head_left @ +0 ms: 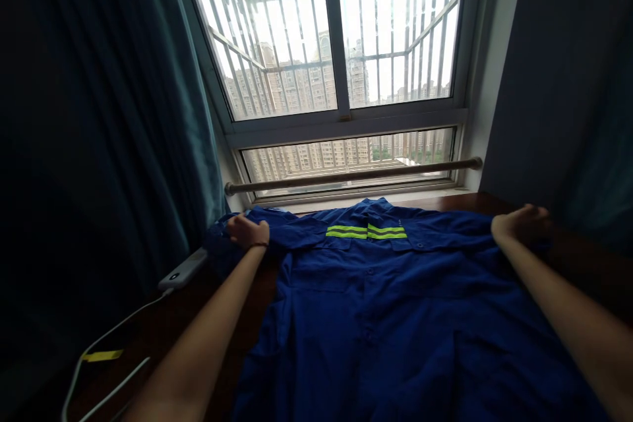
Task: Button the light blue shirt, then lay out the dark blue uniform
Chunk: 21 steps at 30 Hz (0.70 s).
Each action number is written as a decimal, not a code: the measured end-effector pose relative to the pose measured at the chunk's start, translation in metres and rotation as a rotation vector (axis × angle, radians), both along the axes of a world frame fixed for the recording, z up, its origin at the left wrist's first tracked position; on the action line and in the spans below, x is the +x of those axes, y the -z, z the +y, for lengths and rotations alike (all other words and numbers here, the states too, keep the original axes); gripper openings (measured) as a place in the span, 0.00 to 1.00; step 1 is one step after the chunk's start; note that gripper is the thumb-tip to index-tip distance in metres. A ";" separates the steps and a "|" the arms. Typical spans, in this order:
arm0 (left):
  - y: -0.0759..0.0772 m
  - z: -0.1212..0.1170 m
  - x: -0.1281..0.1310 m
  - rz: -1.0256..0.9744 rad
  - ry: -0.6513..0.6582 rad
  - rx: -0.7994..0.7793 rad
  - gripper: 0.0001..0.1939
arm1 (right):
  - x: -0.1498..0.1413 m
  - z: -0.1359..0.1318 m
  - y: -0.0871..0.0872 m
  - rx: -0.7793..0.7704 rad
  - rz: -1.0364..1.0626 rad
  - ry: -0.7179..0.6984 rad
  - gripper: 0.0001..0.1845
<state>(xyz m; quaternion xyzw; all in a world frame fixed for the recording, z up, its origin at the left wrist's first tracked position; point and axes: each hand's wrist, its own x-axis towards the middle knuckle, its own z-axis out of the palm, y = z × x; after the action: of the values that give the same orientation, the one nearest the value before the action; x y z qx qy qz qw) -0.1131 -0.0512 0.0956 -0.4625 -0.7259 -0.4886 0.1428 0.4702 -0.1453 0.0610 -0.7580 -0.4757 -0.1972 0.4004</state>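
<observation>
Soft, light blue work shirt (386,303) on desk (222,303); best held at far shoulders, where left hand (248,232) and right hand (521,224) close on cloth

Blue work shirt (395,303) spread flat (reflective yellow-green stripes), front up.

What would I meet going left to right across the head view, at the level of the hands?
Teal curtain → power bank → left hand → yellow-green reflective stripes on the blue work shirt → right hand → dark curtain.
</observation>
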 end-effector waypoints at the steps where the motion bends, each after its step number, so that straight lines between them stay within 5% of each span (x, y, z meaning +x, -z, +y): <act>1: 0.006 0.002 0.016 0.174 0.113 -0.065 0.19 | -0.013 0.009 0.002 -0.045 -0.003 0.033 0.22; 5: 0.044 0.003 0.079 0.733 0.722 -0.493 0.19 | -0.091 0.047 0.014 -0.415 -0.102 -0.380 0.19; 10: 0.081 -0.001 0.114 0.717 0.720 -0.835 0.29 | -0.163 0.066 0.050 -0.728 -0.133 -0.534 0.31; 16: 0.066 -0.038 0.112 0.841 0.678 -0.880 0.40 | -0.166 0.045 0.067 -0.833 -0.197 -0.539 0.34; 21: 0.042 -0.053 0.130 0.844 0.732 -1.196 0.41 | -0.169 0.030 0.044 -0.910 -0.202 -0.699 0.36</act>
<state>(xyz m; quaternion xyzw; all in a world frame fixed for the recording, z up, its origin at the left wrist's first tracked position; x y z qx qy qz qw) 0.0171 -0.1039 0.0536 -0.8131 -0.5521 0.1809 -0.0357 0.3007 -0.1149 0.0175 -0.6291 -0.7704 0.0997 0.0287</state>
